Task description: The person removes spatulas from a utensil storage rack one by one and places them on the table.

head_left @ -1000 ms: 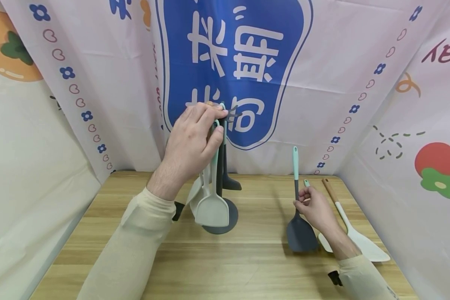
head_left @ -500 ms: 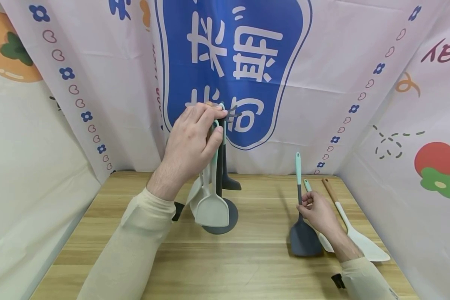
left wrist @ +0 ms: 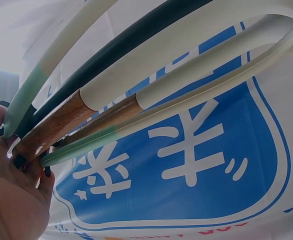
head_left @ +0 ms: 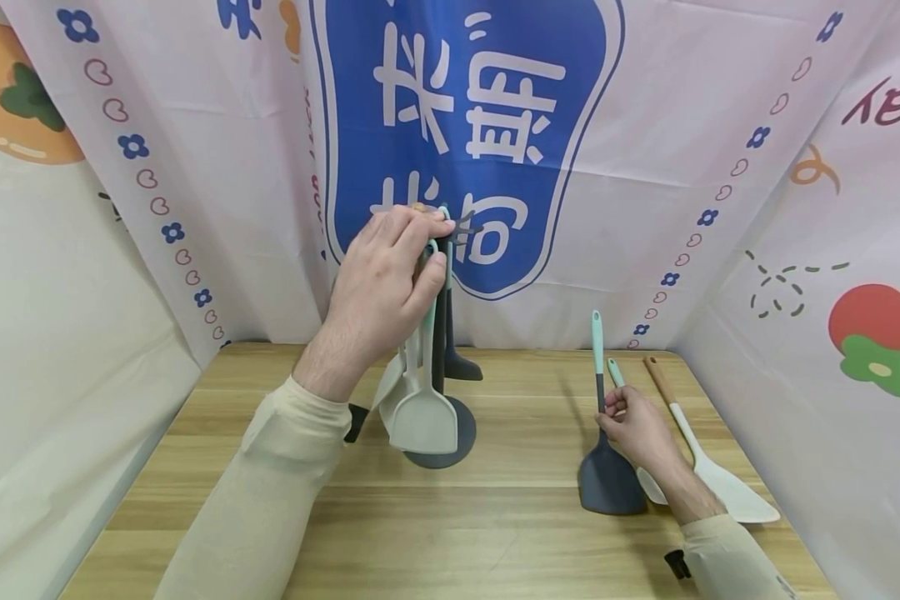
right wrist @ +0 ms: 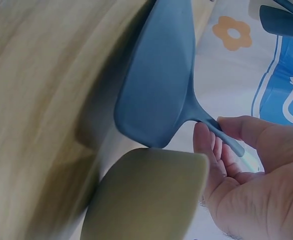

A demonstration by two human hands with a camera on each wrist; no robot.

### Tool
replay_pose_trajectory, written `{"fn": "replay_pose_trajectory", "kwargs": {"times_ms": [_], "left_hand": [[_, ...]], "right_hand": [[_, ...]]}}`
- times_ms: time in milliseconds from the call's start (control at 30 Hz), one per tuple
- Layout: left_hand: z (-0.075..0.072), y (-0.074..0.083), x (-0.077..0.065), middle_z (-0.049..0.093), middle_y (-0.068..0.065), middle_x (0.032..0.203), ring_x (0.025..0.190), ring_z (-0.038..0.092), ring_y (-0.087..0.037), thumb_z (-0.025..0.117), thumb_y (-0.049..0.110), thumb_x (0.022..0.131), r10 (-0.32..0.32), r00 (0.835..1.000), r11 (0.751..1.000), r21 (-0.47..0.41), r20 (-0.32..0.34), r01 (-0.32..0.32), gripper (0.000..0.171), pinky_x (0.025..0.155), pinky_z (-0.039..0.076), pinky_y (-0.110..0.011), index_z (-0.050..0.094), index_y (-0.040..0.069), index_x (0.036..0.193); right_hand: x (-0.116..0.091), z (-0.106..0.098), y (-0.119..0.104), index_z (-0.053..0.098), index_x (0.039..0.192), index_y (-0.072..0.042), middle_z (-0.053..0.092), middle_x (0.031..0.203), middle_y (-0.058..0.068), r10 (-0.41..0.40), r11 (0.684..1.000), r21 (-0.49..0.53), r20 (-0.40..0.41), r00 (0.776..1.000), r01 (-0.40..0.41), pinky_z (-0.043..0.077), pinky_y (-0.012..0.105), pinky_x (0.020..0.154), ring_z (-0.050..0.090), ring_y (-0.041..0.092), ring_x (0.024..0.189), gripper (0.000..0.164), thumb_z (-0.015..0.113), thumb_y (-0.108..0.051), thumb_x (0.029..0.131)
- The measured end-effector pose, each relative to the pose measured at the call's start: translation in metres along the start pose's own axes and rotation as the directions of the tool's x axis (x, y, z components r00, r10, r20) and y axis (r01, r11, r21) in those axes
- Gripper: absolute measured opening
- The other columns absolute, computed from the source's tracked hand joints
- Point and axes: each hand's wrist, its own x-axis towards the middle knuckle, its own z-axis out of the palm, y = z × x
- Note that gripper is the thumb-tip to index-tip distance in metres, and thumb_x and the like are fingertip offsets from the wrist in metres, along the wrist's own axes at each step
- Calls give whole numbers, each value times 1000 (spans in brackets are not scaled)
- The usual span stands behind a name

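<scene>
My left hand holds the top of a utensil stand, whose dark round base rests on the table. Several utensils hang from it, a pale turner in front. In the left wrist view, mint and wooden handles hang close by the fingers. My right hand pinches the shaft of a dark grey turner with a mint handle end, thumb and fingertips meeting on it. In the right wrist view its blade leans just above the table, beside a cream utensil head; whether it touches the wood I cannot tell.
Right of the dark turner lie a white turner with a wooden handle and another pale utensil with a mint handle, partly hidden by the right hand. Printed cloth walls the wooden table at the back and sides.
My right hand has brought the dark turner slightly down and to the right, close to the other laid utensils. My left hand has stayed still on the stand.
</scene>
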Motion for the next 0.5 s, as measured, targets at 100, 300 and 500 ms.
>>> {"fn": "replay_pose_trajectory", "kwargs": {"times_ms": [100, 300, 500], "left_hand": [[0, 0, 0, 67, -10, 161, 154, 61, -32, 46, 32, 118, 1, 1000, 1000, -1, -1, -1, 48, 141, 43, -53, 69, 14, 156], [0, 0, 0, 67, -11, 160, 154, 61, -32, 46, 32, 118, 4, 1000, 1000, 1, -3, -4, 48, 140, 44, -53, 69, 14, 156], [0, 0, 0, 67, -11, 160, 153, 61, -32, 45, 32, 118, 7, 1000, 1000, 4, -6, -7, 48, 139, 45, -52, 69, 13, 155]], "right_hand": [[1, 2, 3, 63, 128, 6, 72, 114, 21, -3, 1000, -14, 2, 1000, 3, 62, 24, 66, 81, 29, 100, 26, 77, -6, 109], [4, 4, 7, 64, 129, 6, 73, 115, 20, -9, 999, -50, 17, 1000, 10, 58, 23, 69, 80, 30, 104, 27, 77, -7, 109], [6, 7, 11, 65, 125, 7, 74, 112, 20, -11, 998, -67, 19, 1000, 13, 57, 22, 69, 78, 28, 99, 25, 77, -5, 108]]}}
